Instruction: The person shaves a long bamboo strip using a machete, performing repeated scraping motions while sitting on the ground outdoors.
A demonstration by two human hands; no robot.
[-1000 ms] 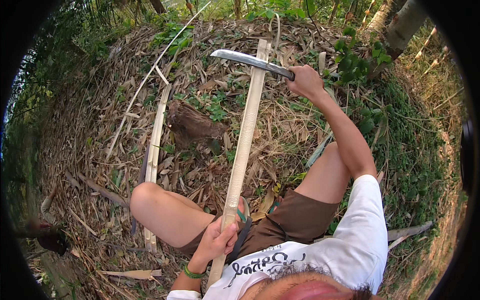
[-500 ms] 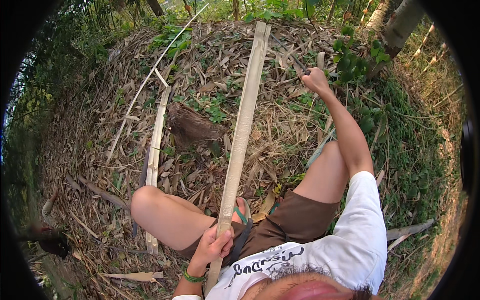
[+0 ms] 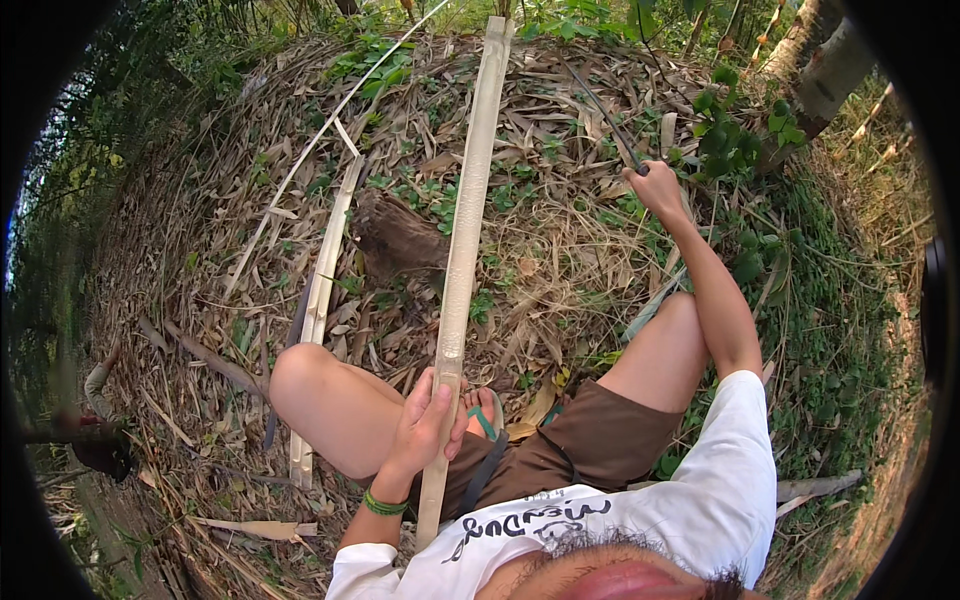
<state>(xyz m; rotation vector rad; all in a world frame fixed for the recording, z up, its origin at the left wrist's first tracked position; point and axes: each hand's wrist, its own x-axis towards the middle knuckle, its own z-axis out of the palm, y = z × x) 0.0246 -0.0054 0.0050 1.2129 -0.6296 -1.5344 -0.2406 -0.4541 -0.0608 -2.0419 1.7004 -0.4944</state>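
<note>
A long pale split bamboo strip (image 3: pixel 467 230) rises from my lap toward the far edge of the leaf-strewn ground. My left hand (image 3: pixel 428 425) is closed around its lower part, thumb across its inner face. On the right, my right hand (image 3: pixel 655 190) is wrapped around the dark handle of a long thin-bladed knife (image 3: pixel 604 112). Its blade points up and to the left, apart from the bamboo strip. The tip is hard to make out against the leaves.
More split bamboo (image 3: pixel 322 290) lies beside my left knee, with a thin pale strip (image 3: pixel 335 115) beyond. A brown stump (image 3: pixel 398 238) stands between it and my strip. A tree trunk (image 3: pixel 835 70) rises at the far right; a fallen branch (image 3: pixel 215 358) lies left.
The bamboo strip has swung left at its far end, with my left hand higher on it. My right hand has moved right and nearer, taking the knife blade away from the strip.
</note>
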